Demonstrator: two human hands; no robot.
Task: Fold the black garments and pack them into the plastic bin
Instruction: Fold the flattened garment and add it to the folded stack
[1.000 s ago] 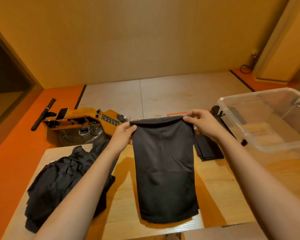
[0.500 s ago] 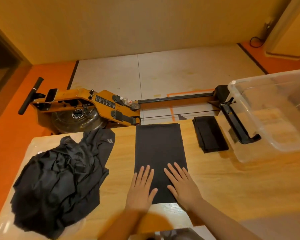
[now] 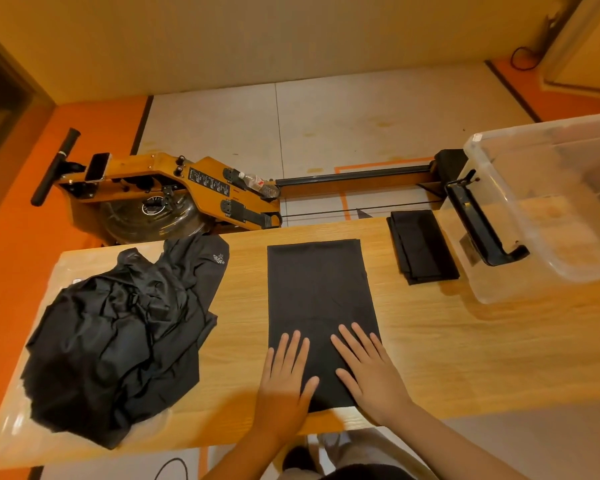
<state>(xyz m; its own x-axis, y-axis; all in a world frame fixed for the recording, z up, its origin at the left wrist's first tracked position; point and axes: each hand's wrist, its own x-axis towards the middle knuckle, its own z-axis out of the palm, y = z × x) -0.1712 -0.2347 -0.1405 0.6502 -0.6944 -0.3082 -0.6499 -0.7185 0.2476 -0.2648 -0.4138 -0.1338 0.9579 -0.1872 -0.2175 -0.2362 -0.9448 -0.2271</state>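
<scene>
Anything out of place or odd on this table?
Nothing spilled or damaged. One folded garment lies on the table beside the plastic bin, not in it, and the heap of garments at the left is crumpled. Left hand and right hand lie flat on the middle garment.

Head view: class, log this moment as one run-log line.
left hand: flat on spread garment | right hand: flat on same | folded garment: beside plastic bin | garment pile: unfolded, left

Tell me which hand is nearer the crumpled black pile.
Left. The left hand rests on the flat garment, on the side toward the pile; the right hand lies farther right.
</scene>
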